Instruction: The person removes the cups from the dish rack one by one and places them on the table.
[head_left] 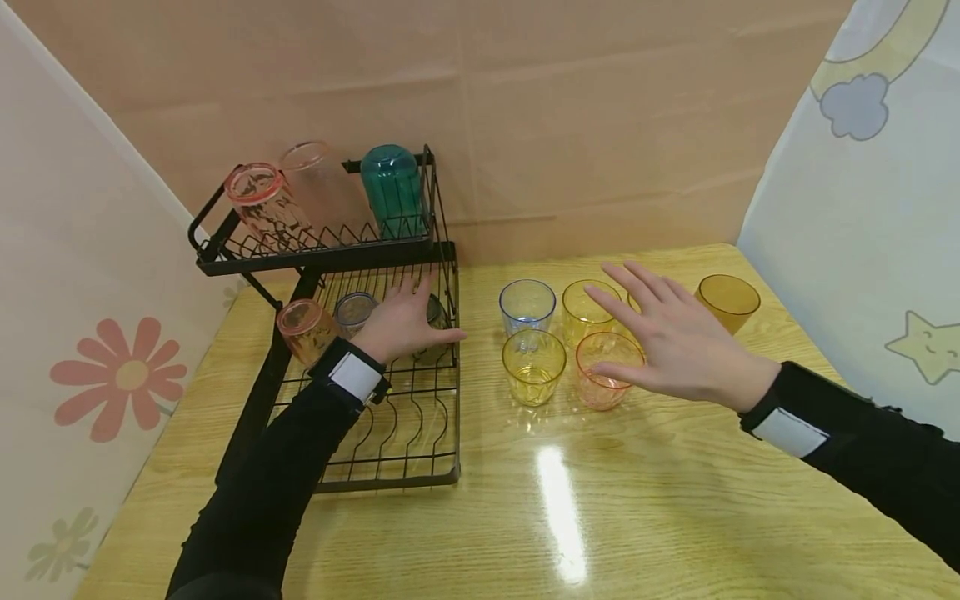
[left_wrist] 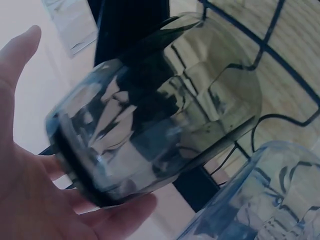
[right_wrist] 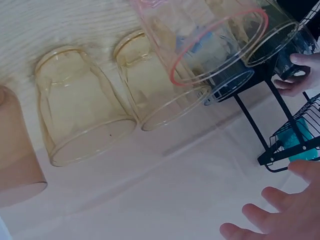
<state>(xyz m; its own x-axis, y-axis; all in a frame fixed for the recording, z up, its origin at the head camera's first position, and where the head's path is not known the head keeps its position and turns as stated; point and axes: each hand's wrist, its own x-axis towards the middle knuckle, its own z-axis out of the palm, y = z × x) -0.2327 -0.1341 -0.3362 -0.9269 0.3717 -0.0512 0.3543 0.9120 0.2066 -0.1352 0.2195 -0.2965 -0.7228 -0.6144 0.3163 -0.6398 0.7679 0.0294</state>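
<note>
On the rack's lower tier, my left hand [head_left: 401, 323] reaches around a smoky grey glass [left_wrist: 155, 110] with its thumb held out wide. In the left wrist view the thumb stands apart from the glass and the other fingers lie partly behind it; whether they touch is hard to tell. A blue-tinted glass [head_left: 356, 310] and a pink-orange glass [head_left: 306, 327] stand upside down beside it. My right hand [head_left: 667, 337] hovers with fingers spread over the table glasses, holding nothing. Nearest below it is a pink-rimmed glass [head_left: 600, 388].
The black two-tier rack [head_left: 384, 482] carries a pink glass [head_left: 262, 200], a clear glass [head_left: 318, 187] and a teal glass [head_left: 392, 192] on top. Upright on the wooden table stand a blue-rimmed glass [head_left: 527, 307], yellow glasses [head_left: 533, 371] and an amber glass [head_left: 727, 304].
</note>
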